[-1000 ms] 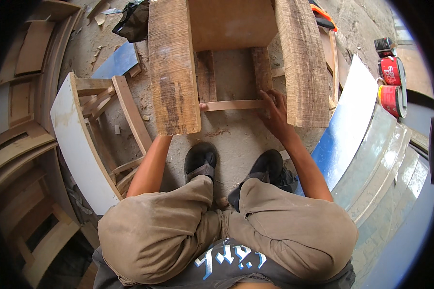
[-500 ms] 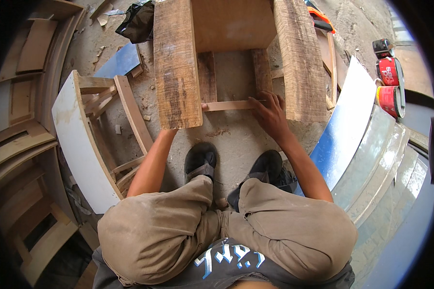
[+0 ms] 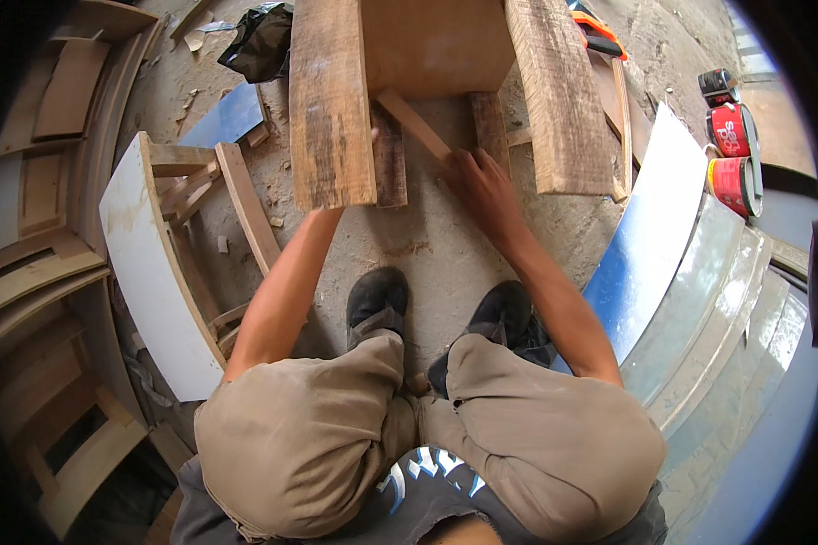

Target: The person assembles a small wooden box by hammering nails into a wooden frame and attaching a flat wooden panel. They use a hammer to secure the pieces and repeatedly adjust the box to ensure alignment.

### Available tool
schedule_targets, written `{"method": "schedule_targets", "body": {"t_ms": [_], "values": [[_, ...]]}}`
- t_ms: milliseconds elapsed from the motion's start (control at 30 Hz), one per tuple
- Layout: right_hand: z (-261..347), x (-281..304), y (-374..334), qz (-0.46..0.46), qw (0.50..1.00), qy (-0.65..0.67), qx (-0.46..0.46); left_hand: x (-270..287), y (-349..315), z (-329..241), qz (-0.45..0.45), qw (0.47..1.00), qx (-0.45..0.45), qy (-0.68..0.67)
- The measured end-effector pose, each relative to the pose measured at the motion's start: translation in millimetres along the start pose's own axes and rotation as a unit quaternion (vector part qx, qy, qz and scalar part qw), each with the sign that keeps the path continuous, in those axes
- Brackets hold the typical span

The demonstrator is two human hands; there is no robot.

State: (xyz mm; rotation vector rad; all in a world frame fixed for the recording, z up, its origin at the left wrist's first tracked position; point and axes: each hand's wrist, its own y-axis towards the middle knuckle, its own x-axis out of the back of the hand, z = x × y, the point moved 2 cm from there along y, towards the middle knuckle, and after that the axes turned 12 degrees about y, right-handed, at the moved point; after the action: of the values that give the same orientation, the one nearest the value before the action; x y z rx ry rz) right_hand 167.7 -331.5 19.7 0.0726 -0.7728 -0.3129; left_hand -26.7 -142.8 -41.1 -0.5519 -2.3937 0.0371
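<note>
A wooden frame stands before me, with two rough thick planks (image 3: 332, 109) (image 3: 559, 100) at its sides and a plywood panel (image 3: 441, 45) between them. My right hand (image 3: 482, 182) grips one end of a thin wooden strip (image 3: 416, 125), its fingers closed round it. The strip slants up and left, its far end near the inner side of the left plank, by the panel's lower edge. My left hand (image 3: 325, 218) reaches behind the left plank. Only its wrist and a fingertip at the plank's inner edge show; the other fingers are hidden.
A white-faced wooden frame (image 3: 145, 263) leans at left, beside stacked wooden frames (image 3: 36, 272). On the right lie a blue-white sheet (image 3: 650, 245), glass-like panes (image 3: 709, 282) and red cans (image 3: 732, 182). An orange-and-black handled tool (image 3: 600, 36) and a black bag (image 3: 256, 45) lie beyond.
The strip has swung from nearly level across the planks to a slant, its left end farther away. The side planks' near ends have shifted away from me. Both hands have moved forward.
</note>
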Motion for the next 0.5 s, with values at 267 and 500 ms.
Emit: {"method": "schedule_targets", "body": {"t_ms": [267, 500], "values": [[-5.5, -18.9, 24.5, -0.011, 0.999, -0.035, 0.022, 13.0, 37.6, 7.8, -0.038, 0.997, 0.066, -0.009], [-20.6, -7.9, -7.5, -0.123, 0.990, 0.036, 0.057, -7.4, 37.1, -10.0, -0.020, 0.996, 0.081, -0.014]]}}
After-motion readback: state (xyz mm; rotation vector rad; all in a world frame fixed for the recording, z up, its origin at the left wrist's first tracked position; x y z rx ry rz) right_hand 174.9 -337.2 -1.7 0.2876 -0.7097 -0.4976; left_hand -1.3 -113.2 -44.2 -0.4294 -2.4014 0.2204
